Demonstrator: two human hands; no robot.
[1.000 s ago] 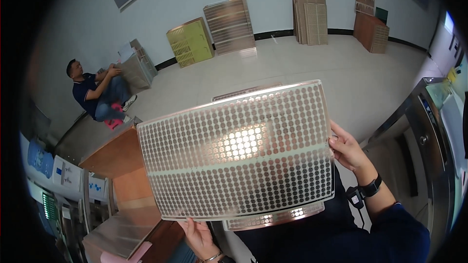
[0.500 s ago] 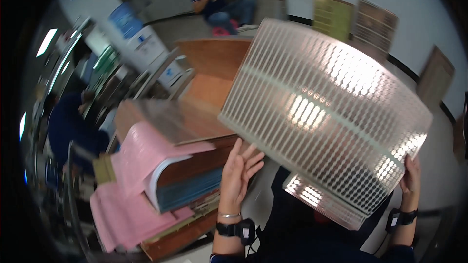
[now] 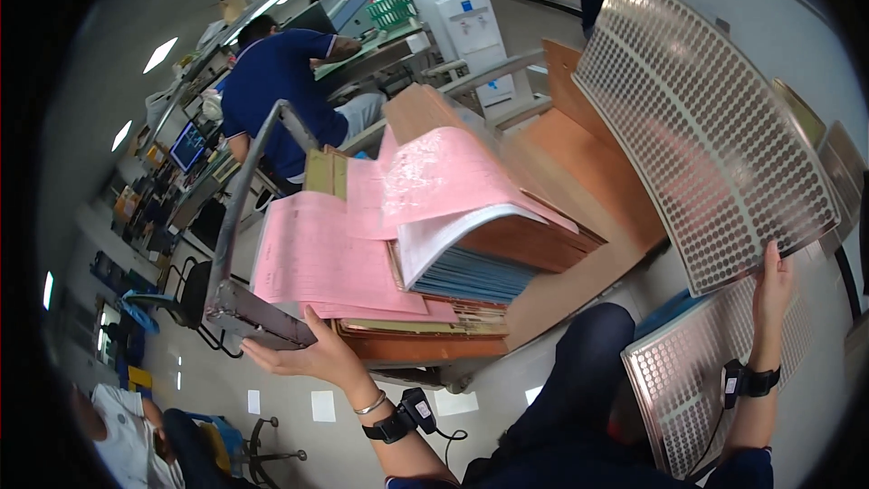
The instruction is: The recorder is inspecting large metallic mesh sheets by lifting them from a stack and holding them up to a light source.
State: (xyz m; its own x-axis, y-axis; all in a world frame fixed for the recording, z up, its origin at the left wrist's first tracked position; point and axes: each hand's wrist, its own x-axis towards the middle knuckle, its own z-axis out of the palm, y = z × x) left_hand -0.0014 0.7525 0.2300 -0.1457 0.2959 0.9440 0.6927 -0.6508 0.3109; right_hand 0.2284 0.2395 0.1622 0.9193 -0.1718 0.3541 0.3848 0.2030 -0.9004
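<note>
My right hand (image 3: 772, 297) pinches the lower edge of a large copper-coloured panel (image 3: 715, 136) covered in rows of small round dots. The panel stands tilted at the right, its far end raised beside the cart. Low at the left, my left hand (image 3: 312, 358) clasps the bottom corner of the cart's grey metal frame (image 3: 262, 319), thumb on top and fingers beneath. On the cart lie pink sheets (image 3: 303, 249) over stacked boards, with a curved white sheet and blue-edged layers (image 3: 475, 276) alongside. A second dotted panel (image 3: 683, 371) rests near my legs, partly behind my right forearm.
Brown boards (image 3: 579, 163) line the cart's right side. A seated person in dark blue (image 3: 281, 91) works at a bench beyond it. Another person stands at the far right, holding a board. A water dispenser (image 3: 472, 27) stands behind the cart; a wheeled chair is low left.
My view has turned left. My left hand, open near the panel before, now grips the cart frame. The panel has shifted up and right, still in my right hand, exposing the second panel.
</note>
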